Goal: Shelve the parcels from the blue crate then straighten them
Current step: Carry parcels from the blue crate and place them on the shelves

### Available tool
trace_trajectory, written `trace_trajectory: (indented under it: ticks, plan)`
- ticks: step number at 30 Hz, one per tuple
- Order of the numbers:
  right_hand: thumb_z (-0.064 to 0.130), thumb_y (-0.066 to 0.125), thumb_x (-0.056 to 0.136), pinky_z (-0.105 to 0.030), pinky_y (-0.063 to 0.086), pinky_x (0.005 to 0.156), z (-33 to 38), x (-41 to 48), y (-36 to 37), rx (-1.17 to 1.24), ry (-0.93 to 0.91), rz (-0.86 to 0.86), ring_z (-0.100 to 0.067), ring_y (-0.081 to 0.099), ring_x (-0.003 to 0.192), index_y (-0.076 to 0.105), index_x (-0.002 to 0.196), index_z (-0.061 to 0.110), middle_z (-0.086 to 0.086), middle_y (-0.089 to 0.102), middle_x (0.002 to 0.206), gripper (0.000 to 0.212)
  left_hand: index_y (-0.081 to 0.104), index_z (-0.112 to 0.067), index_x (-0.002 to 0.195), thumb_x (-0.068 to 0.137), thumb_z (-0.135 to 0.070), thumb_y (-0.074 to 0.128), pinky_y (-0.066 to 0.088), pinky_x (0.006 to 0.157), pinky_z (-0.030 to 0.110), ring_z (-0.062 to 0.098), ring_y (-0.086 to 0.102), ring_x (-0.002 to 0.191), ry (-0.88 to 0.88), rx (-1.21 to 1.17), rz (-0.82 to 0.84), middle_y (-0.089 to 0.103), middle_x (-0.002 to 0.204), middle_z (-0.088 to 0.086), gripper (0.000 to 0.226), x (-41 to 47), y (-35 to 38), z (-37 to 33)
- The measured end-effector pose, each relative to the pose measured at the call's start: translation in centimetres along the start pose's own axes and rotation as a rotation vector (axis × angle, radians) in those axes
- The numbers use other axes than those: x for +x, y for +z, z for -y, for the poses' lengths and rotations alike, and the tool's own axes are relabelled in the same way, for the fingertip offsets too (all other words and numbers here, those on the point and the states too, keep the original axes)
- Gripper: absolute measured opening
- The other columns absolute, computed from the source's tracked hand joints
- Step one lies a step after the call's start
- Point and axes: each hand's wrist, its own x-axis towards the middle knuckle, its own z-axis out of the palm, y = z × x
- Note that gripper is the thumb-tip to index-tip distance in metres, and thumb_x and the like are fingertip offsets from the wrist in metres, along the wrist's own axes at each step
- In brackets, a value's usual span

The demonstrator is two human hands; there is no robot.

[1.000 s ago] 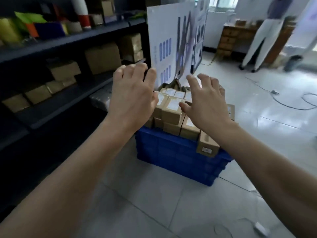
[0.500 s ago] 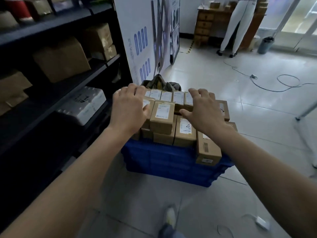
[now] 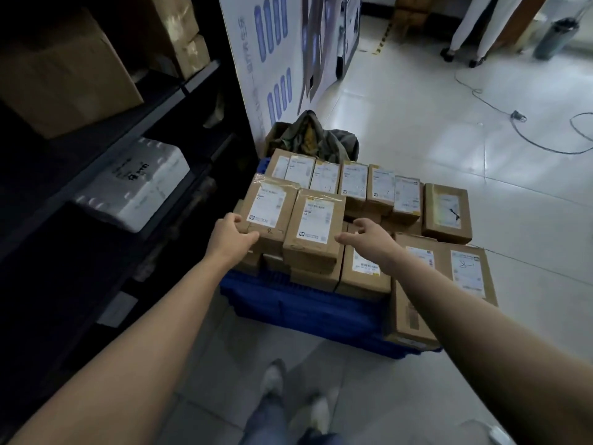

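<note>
Head view: the blue crate [image 3: 305, 311] sits on the floor, heaped with parcels, and the shelving [image 3: 179, 91] stands to its left. The two top parcels lie side by side, long axes running near to far. The left hand [image 3: 232, 234] grips the near-left corner of the left parcel [image 3: 269, 210]. The right hand [image 3: 369, 237], fingers loose and holding nothing, is just right of the right parcel [image 3: 316, 228]. Contact cannot be confirmed.
</note>
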Motion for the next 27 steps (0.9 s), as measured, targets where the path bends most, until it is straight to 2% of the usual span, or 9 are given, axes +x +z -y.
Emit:
trace_trajectory:
  ticks: [4,8,14,16,18,20,22,25,27]
  plan:
    - [0.036,0.067,0.087,-0.042,0.038,0.105,-1.6,5.1,1.6,0.06,0.043,0.006,-0.029,0.042,0.134,0.027,0.149,0.011,-0.011,0.04,0.15,0.078,0.039,-0.009,0.136,0.084,-0.028,0.068,0.044,0.082,0.029,0.022,0.05,0.109,-0.016,0.04,0.028,0.041,0.136,0.012,0.063,5.3,2.0,1.3]
    - [0.046,0.062,0.088,-0.045,0.035,0.108,-3.5,9.1,2.9,0.144,0.152,0.025,-0.032,0.037,0.137,0.023,0.151,0.011,-0.013,0.031,0.155,0.082,0.036,-0.008,0.139,0.085,-0.032,0.065,0.046,0.096,0.041,0.028,0.047,0.119,-0.062,0.055,0.024,0.037,0.139,0.013,0.066,9.7,3.4,2.4]
    - [0.058,0.062,0.083,-0.046,0.038,0.102,-6.0,13.7,4.3,0.342,0.293,0.08,-0.035,0.032,0.138,0.024,0.151,0.019,-0.012,0.03,0.155,0.087,0.039,-0.004,0.137,0.093,-0.041,0.049,0.042,0.096,0.039,0.031,0.048,0.119,-0.135,-0.013,0.04,0.044,0.138,0.015,0.058,14.6,5.1,4.5]
    - [0.058,0.061,0.084,-0.048,0.034,0.109,-6.5,15.0,4.7,0.392,0.302,0.076,-0.036,0.03,0.139,0.029,0.149,0.02,-0.01,0.032,0.154,0.083,0.038,-0.001,0.14,0.098,-0.044,0.038,0.039,0.1,0.039,0.034,0.045,0.123,-0.147,-0.015,0.058,0.044,0.14,0.018,0.059,15.8,5.6,5.1]
    - [0.056,0.06,0.085,-0.05,0.035,0.11,-6.6,16.1,5.1,0.449,0.299,0.083,-0.034,0.039,0.134,0.035,0.147,0.019,-0.01,0.043,0.148,0.076,0.036,-0.002,0.142,0.099,-0.047,0.034,0.037,0.104,0.04,0.033,0.043,0.127,-0.157,-0.052,0.097,0.043,0.143,0.018,0.062,16.9,6.0,5.6]
    - [0.054,0.057,0.089,-0.044,0.048,0.095,-6.2,16.7,5.5,0.518,0.292,0.111,-0.028,0.056,0.117,0.039,0.144,0.018,-0.009,0.058,0.131,0.068,0.034,-0.005,0.144,0.096,-0.051,0.038,0.036,0.107,0.042,0.03,0.043,0.129,-0.187,-0.143,0.162,0.043,0.144,0.014,0.066,17.8,6.1,6.2]
    - [0.052,0.055,0.091,-0.04,0.053,0.084,-5.8,16.9,5.9,0.574,0.307,0.117,-0.026,0.064,0.103,0.042,0.14,0.018,-0.008,0.065,0.118,0.061,0.033,-0.008,0.145,0.093,-0.053,0.045,0.038,0.107,0.043,0.028,0.047,0.126,-0.232,-0.252,0.239,0.047,0.141,0.012,0.069,18.3,6.0,6.6]
    - [0.043,0.059,0.091,-0.045,0.055,0.089,-5.6,16.9,6.4,0.709,0.328,0.086,-0.031,0.067,0.103,0.04,0.139,0.016,-0.013,0.066,0.119,0.058,0.041,-0.013,0.141,0.091,-0.05,0.053,0.044,0.102,0.044,0.026,0.057,0.115,-0.251,-0.381,0.285,0.058,0.13,0.01,0.063,18.0,6.1,6.8]
    - [0.037,0.061,0.091,-0.046,0.058,0.081,-5.5,16.2,6.4,0.776,0.326,0.07,-0.033,0.068,0.102,0.035,0.142,0.015,-0.016,0.064,0.122,0.062,0.046,-0.014,0.137,0.09,-0.048,0.055,0.046,0.1,0.044,0.025,0.059,0.111,-0.214,-0.376,0.262,0.061,0.124,0.008,0.059,17.2,6.1,7.0]
